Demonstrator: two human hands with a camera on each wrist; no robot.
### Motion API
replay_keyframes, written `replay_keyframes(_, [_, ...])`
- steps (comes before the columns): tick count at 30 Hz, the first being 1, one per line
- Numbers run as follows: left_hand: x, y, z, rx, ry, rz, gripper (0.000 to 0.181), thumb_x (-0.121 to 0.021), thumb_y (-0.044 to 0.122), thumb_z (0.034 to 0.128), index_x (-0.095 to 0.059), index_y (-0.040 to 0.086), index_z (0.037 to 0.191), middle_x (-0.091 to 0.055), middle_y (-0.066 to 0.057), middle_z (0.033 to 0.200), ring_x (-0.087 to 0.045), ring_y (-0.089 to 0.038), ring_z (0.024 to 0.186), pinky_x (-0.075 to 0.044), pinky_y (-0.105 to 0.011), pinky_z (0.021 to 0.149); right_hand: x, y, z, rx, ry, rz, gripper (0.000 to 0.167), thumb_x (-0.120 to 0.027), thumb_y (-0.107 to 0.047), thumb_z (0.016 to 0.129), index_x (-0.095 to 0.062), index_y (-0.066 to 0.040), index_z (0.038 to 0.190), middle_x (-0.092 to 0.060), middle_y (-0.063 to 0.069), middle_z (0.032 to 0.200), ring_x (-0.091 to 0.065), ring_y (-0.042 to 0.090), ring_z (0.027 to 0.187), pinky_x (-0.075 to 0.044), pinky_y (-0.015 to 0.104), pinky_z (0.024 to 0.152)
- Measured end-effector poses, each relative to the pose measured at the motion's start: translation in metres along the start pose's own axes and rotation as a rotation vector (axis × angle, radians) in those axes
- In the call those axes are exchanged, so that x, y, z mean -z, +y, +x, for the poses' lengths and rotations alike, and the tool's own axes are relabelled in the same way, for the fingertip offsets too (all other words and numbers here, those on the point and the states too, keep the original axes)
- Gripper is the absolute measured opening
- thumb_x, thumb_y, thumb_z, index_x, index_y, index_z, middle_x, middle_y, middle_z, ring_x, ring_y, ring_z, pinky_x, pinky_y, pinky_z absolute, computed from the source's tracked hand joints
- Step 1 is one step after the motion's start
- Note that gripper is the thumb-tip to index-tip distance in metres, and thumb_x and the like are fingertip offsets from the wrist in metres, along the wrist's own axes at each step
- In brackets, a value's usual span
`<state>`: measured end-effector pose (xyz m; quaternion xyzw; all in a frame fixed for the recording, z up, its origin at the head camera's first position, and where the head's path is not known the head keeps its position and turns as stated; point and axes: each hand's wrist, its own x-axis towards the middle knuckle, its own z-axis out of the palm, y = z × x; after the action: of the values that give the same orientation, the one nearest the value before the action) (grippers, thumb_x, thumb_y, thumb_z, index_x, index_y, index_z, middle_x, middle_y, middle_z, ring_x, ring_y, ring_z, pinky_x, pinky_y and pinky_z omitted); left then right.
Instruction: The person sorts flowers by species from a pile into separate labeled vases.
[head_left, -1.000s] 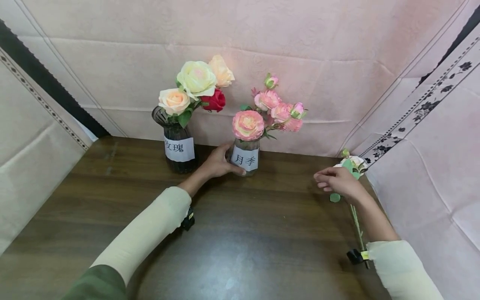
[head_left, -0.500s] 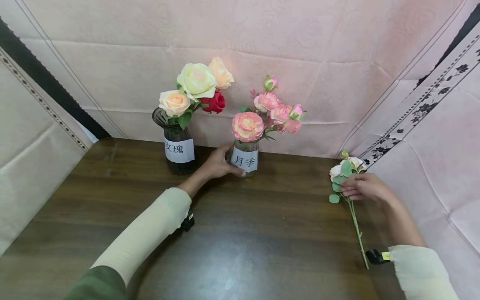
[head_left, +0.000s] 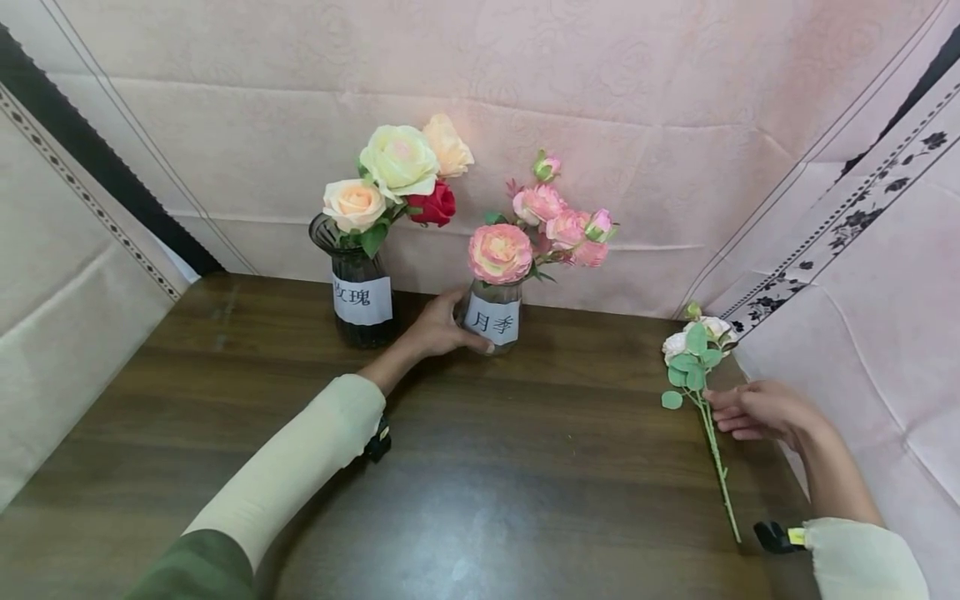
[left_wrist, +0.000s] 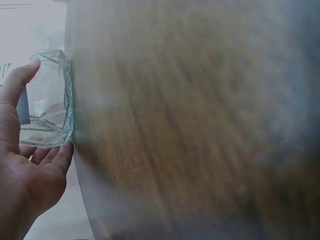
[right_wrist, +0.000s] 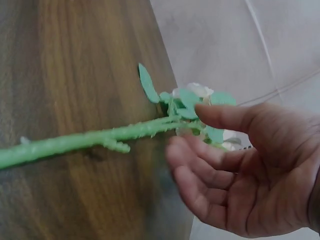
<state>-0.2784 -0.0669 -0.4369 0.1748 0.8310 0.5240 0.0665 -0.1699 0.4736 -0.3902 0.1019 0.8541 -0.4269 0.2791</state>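
My left hand [head_left: 441, 327] grips the lower side of a clear glass vase [head_left: 495, 343] with a white label and pink flowers [head_left: 501, 253]; in the left wrist view, thumb and fingers [left_wrist: 61, 157] span its base [left_wrist: 47, 100]. To the right, a white artificial flower [head_left: 675, 345] with round green leaves lies on the table, its green stem [head_left: 718, 458] toward me. My right hand [head_left: 761, 410] is beside the upper stem. The right wrist view has its thumb and fingers parted near the stem [right_wrist: 125, 132], not closed on it; whether a fingertip touches is unclear.
A dark ribbed vase [head_left: 363, 333] with cream, peach and red roses [head_left: 399, 162] stands left of the glass vase. Pale cloth [head_left: 645, 192] hangs behind the brown table [head_left: 480, 467] and along its sides. A black wrist device [head_left: 777, 537] is on the right sleeve.
My right hand has drawn back from above the flower head, rightward and toward me, down to the upper stem. My left hand keeps holding the glass vase. The view has shifted slightly.
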Motion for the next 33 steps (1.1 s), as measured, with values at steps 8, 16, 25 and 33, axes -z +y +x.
replay_keyframes(8, [0.001,0.000,0.000,-0.001,0.004,0.000,0.094,-0.108,0.024,0.0760,-0.060,0.019,0.156,-0.068,-0.004,0.155,-0.059,-0.030,0.150,-0.042,-0.058,0.131,-0.009,0.012,0.001,0.012,-0.103,0.177,0.015,-0.067,-0.014,0.113,-0.077,-0.006,0.120,-0.083,-0.005,0.103,-0.081,0.012,0.093,-0.069,0.033,0.089])
replay_keyframes(16, [-0.001,0.000,0.000,-0.018,0.007,-0.009,0.091,-0.108,0.021,0.0752,-0.062,0.014,0.153,-0.073,-0.007,0.147,-0.066,-0.031,0.140,-0.049,-0.054,0.125,-0.023,0.013,0.006,0.092,-0.199,0.375,0.016,-0.063,-0.002,0.113,-0.077,-0.007,0.119,-0.087,0.001,0.111,-0.084,0.017,0.102,-0.069,0.036,0.096])
replay_keyframes(25, [-0.002,0.000,0.000,-0.011,0.015,-0.002,0.087,-0.108,0.020,0.0750,-0.065,0.013,0.150,-0.074,-0.008,0.143,-0.068,-0.031,0.135,-0.052,-0.054,0.121,-0.052,-0.002,0.010,0.180,-0.195,0.653,0.027,-0.057,0.005,0.114,-0.082,-0.006,0.116,-0.087,0.008,0.112,-0.085,0.016,0.106,-0.067,0.030,0.098])
replay_keyframes(33, [-0.002,0.000,0.000,0.000,0.018,0.005,0.088,-0.108,0.021,0.0752,-0.064,0.013,0.151,-0.074,-0.008,0.145,-0.067,-0.030,0.137,-0.051,-0.053,0.122,-0.081,-0.022,0.015,0.262,-0.108,0.790,0.029,-0.055,0.005,0.115,-0.083,-0.005,0.112,-0.087,0.009,0.110,-0.085,0.018,0.104,-0.067,0.030,0.096])
